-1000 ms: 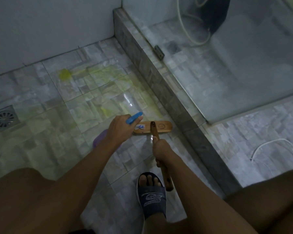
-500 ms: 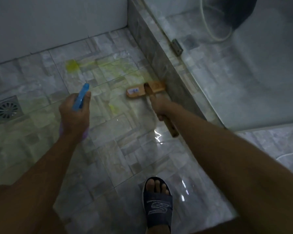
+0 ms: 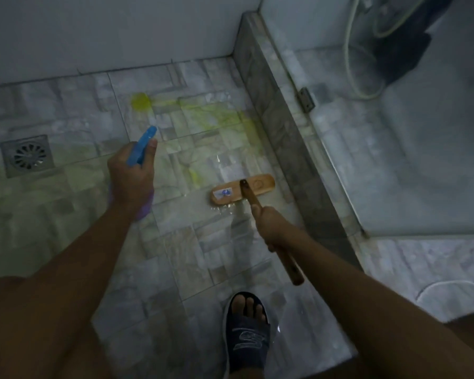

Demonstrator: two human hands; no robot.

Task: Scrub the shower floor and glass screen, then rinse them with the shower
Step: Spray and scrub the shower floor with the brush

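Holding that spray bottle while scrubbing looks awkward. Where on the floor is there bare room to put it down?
Bare tiles lie between the wall and the drain, and between the left hand, right hand and slipper. Crowded: beside the kerb, where the brush and yellow cleaner sit.

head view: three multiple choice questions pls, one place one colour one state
1. The drain lies: A. left of the left hand B. at the bottom edge C. at the right edge
2. The spray bottle top is: A. red B. white C. blue
3. The scrub brush head is: A. raised in the air B. down on the wet floor C. lying unheld
1 A: it sits beyond the left hand. 2 C: its nozzle is blue. 3 B: the right hand grips its handle, head on the floor.
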